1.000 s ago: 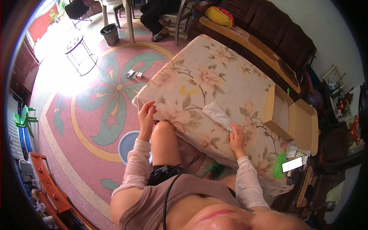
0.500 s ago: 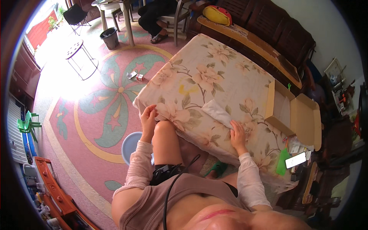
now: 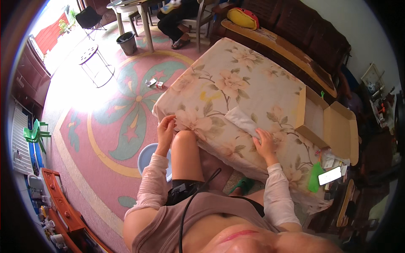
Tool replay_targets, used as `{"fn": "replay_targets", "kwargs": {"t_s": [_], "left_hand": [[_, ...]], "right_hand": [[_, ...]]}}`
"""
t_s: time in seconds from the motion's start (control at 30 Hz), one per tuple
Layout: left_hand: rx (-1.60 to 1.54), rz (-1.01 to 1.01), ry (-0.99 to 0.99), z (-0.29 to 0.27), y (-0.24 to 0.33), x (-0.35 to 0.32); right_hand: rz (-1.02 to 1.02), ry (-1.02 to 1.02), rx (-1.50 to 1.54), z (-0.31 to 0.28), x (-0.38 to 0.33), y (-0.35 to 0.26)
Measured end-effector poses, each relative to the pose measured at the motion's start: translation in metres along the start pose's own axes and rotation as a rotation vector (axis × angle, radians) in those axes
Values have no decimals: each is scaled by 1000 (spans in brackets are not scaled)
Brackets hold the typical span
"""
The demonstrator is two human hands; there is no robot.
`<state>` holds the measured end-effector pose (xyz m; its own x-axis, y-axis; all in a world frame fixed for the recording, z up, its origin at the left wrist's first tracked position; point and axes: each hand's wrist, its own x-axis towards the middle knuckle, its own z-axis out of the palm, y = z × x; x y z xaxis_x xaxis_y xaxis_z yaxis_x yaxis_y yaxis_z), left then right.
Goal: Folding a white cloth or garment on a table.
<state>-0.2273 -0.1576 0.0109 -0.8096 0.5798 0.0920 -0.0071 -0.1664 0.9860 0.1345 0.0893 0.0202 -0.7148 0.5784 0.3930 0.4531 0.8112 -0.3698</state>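
**Floral sheet gripped at the mattress edge, folded cloth pressed flat**

At the far left, a green plastic chair (image 3: 34, 134) is seen by the wall, and a round wire stool (image 3: 97, 64) stands in bright light on the patterned floor. A pale blue basin (image 3: 151, 157) lies on the floor just beside the person's raised knee.

The left hand (image 3: 165, 130) is closed on the near corner edge of the floral sheet (image 3: 236, 88), the fingers pinching the fabric where it hangs over the mattress side. The sheet is spread across the whole mattress, which fills the middle of the view.

A folded white cloth (image 3: 241, 120) lies on the sheet near the front edge. The right hand (image 3: 265, 143) is laid flat and open on the sheet, its fingertips touching the near end of that cloth; nothing is gripped by it.

Further right, an open cardboard box (image 3: 337, 130) rests on the mattress corner. Below it, a green object (image 3: 314, 179) and a white phone-like slab (image 3: 330, 176) are seen close together.
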Motion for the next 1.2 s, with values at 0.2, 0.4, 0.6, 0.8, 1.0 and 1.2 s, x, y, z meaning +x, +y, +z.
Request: {"fn": "replay_targets", "kwargs": {"t_s": [0.2,0.4,0.6,0.8,1.0,1.2], "left_hand": [[38,5,139,-71,-32,40],[210,-86,287,-143,-94,160],[675,-120,401,-185,-168,285],[954,-272,341,-188,-246,356],[1165,-243,206,-203,-310,394],[1378,-228,-35,-183,-332,433]], "right_hand": [[40,9,-94,-3,22,-4],[-55,54,-68,1,91,-32],[-324,-218,25,61,235,-95],[-562,-480,72,137,324,-118],[-678,-661,-4,170,344,-107],[-628,-728,-3,160,347,-111]]}}
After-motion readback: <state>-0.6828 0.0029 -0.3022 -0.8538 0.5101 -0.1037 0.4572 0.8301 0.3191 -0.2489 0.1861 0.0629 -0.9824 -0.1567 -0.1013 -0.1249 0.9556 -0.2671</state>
